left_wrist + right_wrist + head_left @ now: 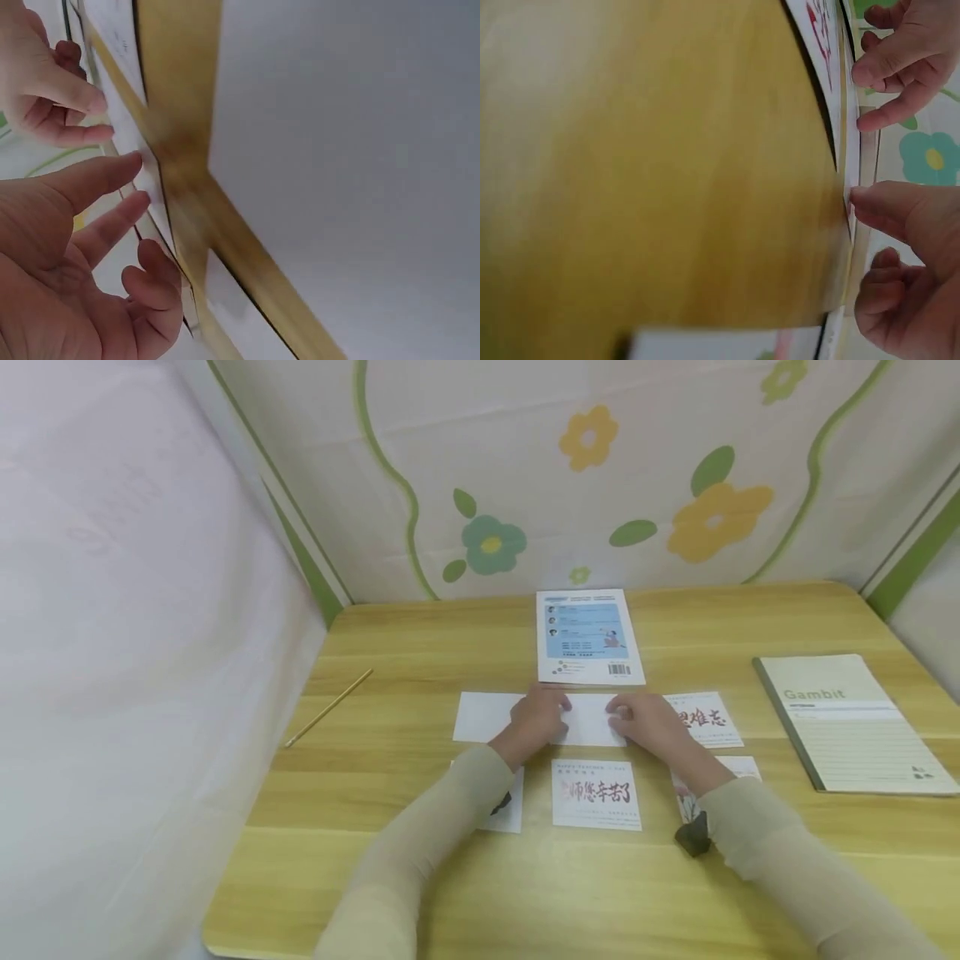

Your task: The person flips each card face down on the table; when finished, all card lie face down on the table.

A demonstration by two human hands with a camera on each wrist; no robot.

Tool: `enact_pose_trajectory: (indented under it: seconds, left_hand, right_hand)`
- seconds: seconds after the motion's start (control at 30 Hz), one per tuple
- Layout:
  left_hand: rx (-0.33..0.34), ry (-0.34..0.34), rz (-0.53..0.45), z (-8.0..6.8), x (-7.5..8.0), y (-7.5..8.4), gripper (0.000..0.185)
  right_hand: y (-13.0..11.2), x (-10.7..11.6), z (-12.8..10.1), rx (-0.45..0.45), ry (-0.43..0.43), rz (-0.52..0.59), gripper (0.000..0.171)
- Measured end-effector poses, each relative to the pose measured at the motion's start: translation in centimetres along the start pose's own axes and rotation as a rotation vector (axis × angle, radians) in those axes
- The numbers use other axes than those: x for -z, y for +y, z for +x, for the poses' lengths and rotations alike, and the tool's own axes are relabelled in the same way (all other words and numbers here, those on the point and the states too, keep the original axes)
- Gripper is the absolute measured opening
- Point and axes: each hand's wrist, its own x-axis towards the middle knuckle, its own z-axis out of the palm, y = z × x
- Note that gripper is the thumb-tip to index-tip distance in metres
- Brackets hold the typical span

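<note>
Both hands meet over a blank white card (588, 722) in the middle of the upper row. My left hand (536, 722) touches its left part with thumb and index fingertips spread apart, the other fingers bent in. At the right part, my right hand (648, 722) touches the card with its thumb and index fingertips. Another blank card (480, 717) lies left of it, partly behind the left hand. On the right, a card with red writing (712, 720) is partly covered by the right hand. Below the middle card lies another red-lettered card (596, 795).
Two more cards sit partly under the forearms, one left (510, 818) and one right (742, 767). A blue-and-white booklet (588, 635) lies behind the cards, a Gambit notebook (862, 727) at right, a thin golden stick (328, 708) at left. Floral cloth (420, 460) hangs behind the wooden table (360, 893).
</note>
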Motion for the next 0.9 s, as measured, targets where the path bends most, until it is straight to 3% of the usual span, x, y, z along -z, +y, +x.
enact_pose_trajectory:
  seconds: [0.13,0.33,0.47,0.63,0.8,0.9]
  left_hand:
    - [-0.012,-0.041,-0.016,-1.5,0.5,-0.5,0.040]
    - [-0.041,-0.228,-0.112,-5.7,1.1,-1.4,0.059]
    - [-0.060,-0.211,-0.171,-7.8,1.1,-1.5,0.068]
    - [-0.066,-0.219,-0.258,-9.4,0.9,-1.4,0.076]
    - [-0.079,-0.274,-0.356,-10.1,0.6,-1.3,0.079]
    - [-0.055,-0.250,-0.488,-9.8,0.6,-1.4,0.078]
  right_hand:
    - [-1.0,0.4,-1.2,-0.029,0.004,-0.012,0.030]
    - [-4.6,0.8,-5.9,-0.063,-0.230,-0.061,0.044]
    - [-6.6,0.4,-8.4,-0.030,-0.285,-0.093,0.059]
    - [-7.8,0.1,-9.3,-0.024,-0.271,-0.057,0.066]
    - [-7.8,-0.1,-9.2,-0.054,-0.272,-0.038,0.069]
    - [-7.7,-0.1,-9.1,-0.062,-0.270,-0.021,0.072]
